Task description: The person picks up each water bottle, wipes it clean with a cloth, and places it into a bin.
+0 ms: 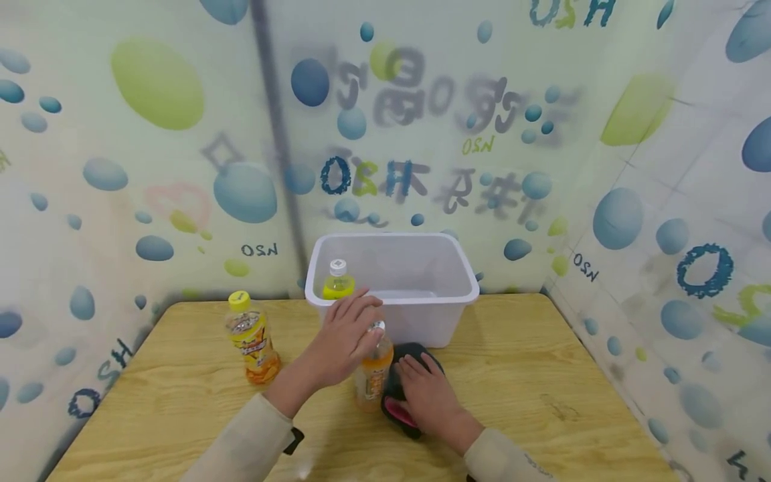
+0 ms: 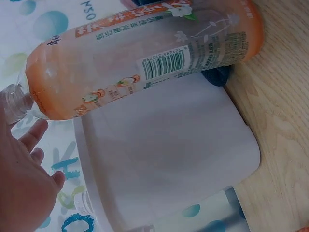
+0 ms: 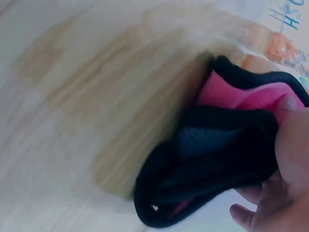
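My left hand (image 1: 346, 338) holds a clear plastic bottle (image 1: 375, 378) with an orange label by its neck and cap. In the left wrist view the fingers are at the neck, and the bottle (image 2: 145, 58) shows a barcode and small flowers. Just right of it, my right hand (image 1: 429, 395) grips a black cloth item (image 1: 394, 388) with a pink lining on the table. Close up in the right wrist view, the black-edged cloth (image 3: 217, 140) is folded, with its pink inner side (image 3: 236, 92) near my thumb; its exact kind cannot be told.
Behind my hands stands a white plastic bin (image 1: 421, 321), with a yellow-green drink bottle (image 1: 338, 284) inside at its left. A yellow-capped bottle (image 1: 255, 345) stands on the wooden table (image 1: 524, 381) at left. Patterned curtains (image 1: 421, 120) enclose the back and sides.
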Demonstrator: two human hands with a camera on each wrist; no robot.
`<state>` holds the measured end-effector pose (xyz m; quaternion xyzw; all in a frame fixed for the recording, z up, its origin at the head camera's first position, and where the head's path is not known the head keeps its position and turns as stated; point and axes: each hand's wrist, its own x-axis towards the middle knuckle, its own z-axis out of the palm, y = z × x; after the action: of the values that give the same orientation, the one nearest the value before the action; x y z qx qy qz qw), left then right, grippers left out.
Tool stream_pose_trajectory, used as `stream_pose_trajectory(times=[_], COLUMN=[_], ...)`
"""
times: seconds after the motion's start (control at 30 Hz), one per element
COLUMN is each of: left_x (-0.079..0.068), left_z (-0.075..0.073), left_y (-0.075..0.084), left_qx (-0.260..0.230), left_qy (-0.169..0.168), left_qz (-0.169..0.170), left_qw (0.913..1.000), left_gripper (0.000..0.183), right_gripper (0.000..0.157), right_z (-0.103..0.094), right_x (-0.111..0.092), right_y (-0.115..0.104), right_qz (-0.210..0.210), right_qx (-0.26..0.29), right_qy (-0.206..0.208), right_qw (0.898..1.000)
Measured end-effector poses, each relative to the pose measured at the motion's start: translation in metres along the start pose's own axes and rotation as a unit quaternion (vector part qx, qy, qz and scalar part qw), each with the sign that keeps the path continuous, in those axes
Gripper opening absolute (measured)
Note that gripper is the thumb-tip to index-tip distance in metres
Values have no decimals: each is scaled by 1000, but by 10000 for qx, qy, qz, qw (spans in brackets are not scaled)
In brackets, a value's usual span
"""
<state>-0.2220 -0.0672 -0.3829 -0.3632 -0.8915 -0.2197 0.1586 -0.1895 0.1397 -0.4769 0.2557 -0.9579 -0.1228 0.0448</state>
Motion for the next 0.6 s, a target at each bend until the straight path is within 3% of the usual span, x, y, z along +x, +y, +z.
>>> stream_pose_trajectory(times=[0.2,0.37,0.47,0.6], left_x=[3,5,5,5], left_z=[-3,-6,-7,-7], left_y=[2,6,6,5], left_qx=[-44,-58,76,646], left_qy=[131,161,164,138], left_qz=[182,309,140,-59], left_qw=[9997,9994,9997,9978], left_gripper=[25,31,34,40], right_gripper=[59,58,58,58], right_z=[-2,-8,-11,-15], right_x=[-3,-7,-8,-9], right_y=[17,28,33,37], right_qz=[82,275,350,398], right_qx=[283,584,716,911], right_qy=[240,380,315,267], right_qw=[9993,9972,9963,9947])
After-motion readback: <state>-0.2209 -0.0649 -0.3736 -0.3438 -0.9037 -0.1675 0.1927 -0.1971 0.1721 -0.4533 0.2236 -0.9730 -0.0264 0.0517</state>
